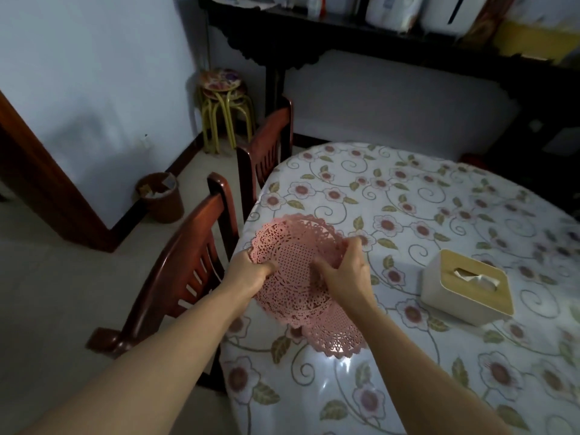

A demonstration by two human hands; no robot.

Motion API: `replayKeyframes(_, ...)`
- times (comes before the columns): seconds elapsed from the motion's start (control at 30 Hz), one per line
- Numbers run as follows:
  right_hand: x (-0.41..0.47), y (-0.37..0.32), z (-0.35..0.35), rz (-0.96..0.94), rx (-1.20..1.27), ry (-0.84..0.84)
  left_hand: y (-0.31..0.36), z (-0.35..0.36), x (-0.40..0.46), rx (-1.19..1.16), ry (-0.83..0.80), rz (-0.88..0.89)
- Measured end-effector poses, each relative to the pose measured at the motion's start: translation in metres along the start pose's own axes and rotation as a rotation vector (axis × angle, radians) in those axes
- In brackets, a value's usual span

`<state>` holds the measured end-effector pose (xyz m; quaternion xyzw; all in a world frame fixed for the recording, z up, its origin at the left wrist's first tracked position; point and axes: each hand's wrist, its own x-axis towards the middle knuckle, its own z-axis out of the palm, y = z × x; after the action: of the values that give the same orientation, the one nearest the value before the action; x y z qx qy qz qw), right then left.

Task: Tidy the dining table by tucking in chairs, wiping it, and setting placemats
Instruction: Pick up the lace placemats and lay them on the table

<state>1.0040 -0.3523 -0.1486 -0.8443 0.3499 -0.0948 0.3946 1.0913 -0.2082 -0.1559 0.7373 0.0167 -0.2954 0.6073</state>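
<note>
our left hand (251, 268) and right hand (340, 270) pinch the top pink placemat (292, 243); the lower placemat (339, 334) may drag along, lace edges snagging.

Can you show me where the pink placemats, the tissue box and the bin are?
pink placemats (295, 246): head view, lacy middle.
tissue box (452, 296): head view, side wall.
bin (163, 205): head view, brown side.

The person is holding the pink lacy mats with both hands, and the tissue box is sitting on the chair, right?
Not quite. The head view shows the tissue box sitting on the flowered table, not on a chair. The rest is right: the left hand and right hand both hold the pink lacy mats.
</note>
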Motion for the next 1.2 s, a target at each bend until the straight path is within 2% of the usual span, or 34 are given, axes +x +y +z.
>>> replayKeyframes(0.23,0.039,0.008,-0.019,0.203,0.183,0.126,0.015,0.009,0.023,-0.086,-0.082,-0.005)
replayKeyframes(0.37,0.082,0.027,-0.024,0.231,0.214,0.101,0.024,0.029,0.049,-0.081,-0.080,-0.002)
replayKeyframes(0.6,0.191,0.069,-0.039,0.230,0.252,0.088,0.045,0.066,0.127,0.021,0.082,0.004)
replayKeyframes(0.87,0.325,0.111,-0.007,0.385,0.455,0.229,0.065,0.100,0.228,0.093,0.292,0.032)
replayKeyframes(1.03,0.390,0.116,0.021,0.411,0.567,0.264,0.076,0.103,0.266,0.061,0.312,0.070)
replayKeyframes(1.2,0.417,0.115,0.034,0.371,0.482,0.175,0.075,0.100,0.274,0.077,0.292,0.082)
